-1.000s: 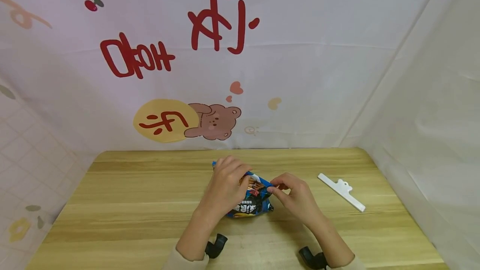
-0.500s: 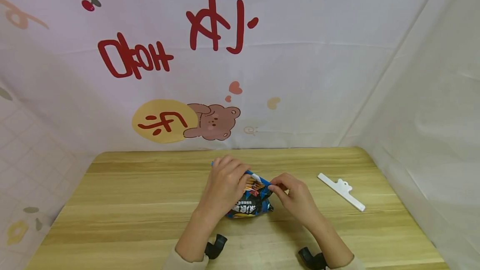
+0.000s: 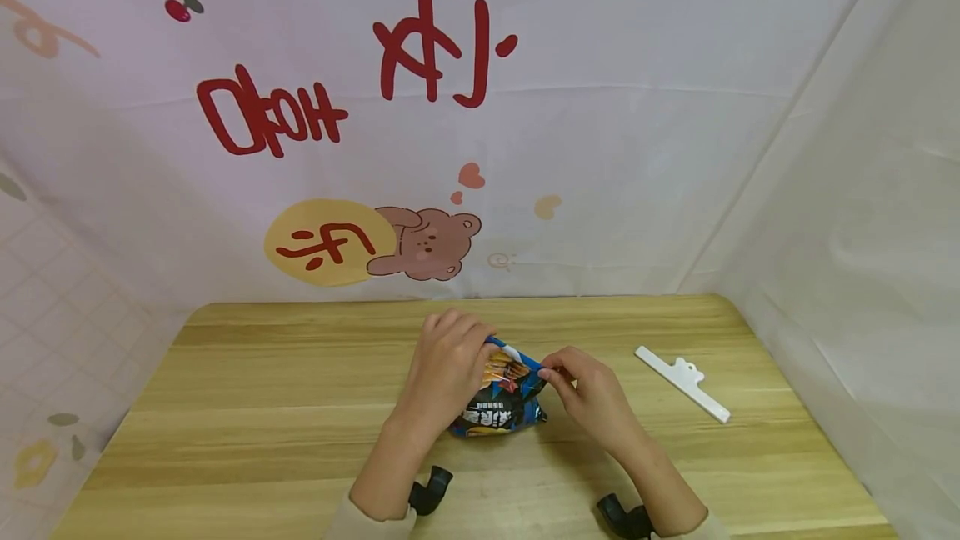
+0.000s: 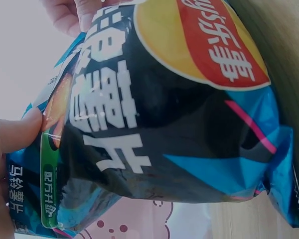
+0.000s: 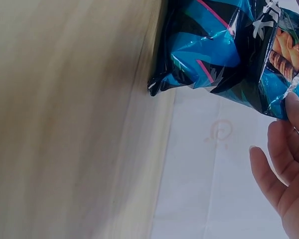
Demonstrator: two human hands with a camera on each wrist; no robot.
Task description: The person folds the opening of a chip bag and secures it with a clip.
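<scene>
A blue and black bag of potato chips (image 3: pixel 498 407) stands on the wooden table between both hands. Its top edge looks folded over, with a blue and white strip along it. My left hand (image 3: pixel 447 365) grips the left part of that top edge, thumb on the near face as the left wrist view shows. With thumb and fingertips my right hand (image 3: pixel 592 394) pinches the right end of the same edge. In the right wrist view the bag's lower corner (image 5: pixel 162 82) touches the table. The far side of the bag is hidden.
A white sealing clip (image 3: pixel 684 382) lies on the table (image 3: pixel 262 407) to the right of the right hand. Black curved pieces (image 3: pixel 431 490) sit by both wrists. A white printed cloth (image 3: pixel 600 148) hangs behind the table, with more cloth at the sides.
The left hand has shifted very slightly along the bag's top edge, and the blue corner seen beyond it is now hidden. The right hand keeps its pinch almost in place.
</scene>
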